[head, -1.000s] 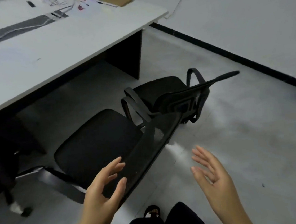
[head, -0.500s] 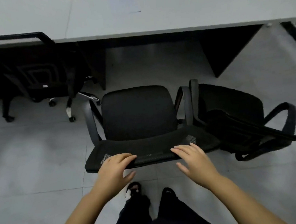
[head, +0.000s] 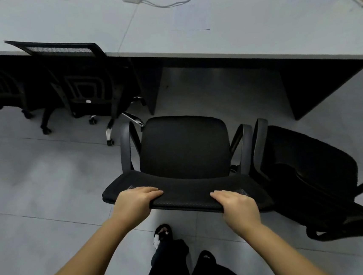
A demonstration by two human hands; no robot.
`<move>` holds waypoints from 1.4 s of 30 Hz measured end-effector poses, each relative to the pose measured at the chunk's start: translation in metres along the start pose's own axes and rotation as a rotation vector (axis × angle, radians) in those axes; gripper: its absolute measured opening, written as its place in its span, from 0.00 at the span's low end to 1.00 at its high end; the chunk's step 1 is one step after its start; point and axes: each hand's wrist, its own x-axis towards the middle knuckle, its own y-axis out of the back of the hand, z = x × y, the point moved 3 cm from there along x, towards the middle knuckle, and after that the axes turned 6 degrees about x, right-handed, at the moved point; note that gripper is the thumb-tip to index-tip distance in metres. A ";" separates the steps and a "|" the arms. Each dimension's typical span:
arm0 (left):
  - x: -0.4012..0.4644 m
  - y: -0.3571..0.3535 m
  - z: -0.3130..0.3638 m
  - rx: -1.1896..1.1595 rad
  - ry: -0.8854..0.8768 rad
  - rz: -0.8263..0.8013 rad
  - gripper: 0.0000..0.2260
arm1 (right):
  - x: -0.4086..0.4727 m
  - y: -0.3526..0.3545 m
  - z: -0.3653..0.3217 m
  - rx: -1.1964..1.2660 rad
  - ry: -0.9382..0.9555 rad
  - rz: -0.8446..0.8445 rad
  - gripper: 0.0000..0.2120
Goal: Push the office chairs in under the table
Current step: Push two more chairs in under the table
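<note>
Both my hands are on the top edge of the middle chair's backrest (head: pixel 181 195), left hand (head: pixel 135 200) and right hand (head: pixel 238 207) each gripping it, fingers curled over the top. The chair (head: pixel 184 146) stands out on the floor, short of the table (head: pixel 244 38), facing the gap beneath it. Another chair (head: pixel 312 169) sits just beside on the right, armrests nearly touching; one more (head: pixel 77 80) is tucked under on the left.

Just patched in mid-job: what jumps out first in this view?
Both hands, left and right, grip the top of a black chair's backrest at centre, facing the gap under the white table. A second chair stands against its right side, and two more are already tucked in at left.
</note>
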 end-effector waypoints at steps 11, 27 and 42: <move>0.089 0.015 -0.067 0.065 -0.074 -0.035 0.20 | 0.082 -0.009 -0.010 -0.038 -0.084 0.026 0.29; 0.295 0.027 -0.142 0.062 -0.121 -0.241 0.23 | 0.267 0.028 0.030 -0.106 -0.377 -0.051 0.23; 0.458 0.036 -0.150 0.065 0.007 -0.260 0.23 | 0.430 0.087 0.126 -0.155 -0.249 -0.122 0.24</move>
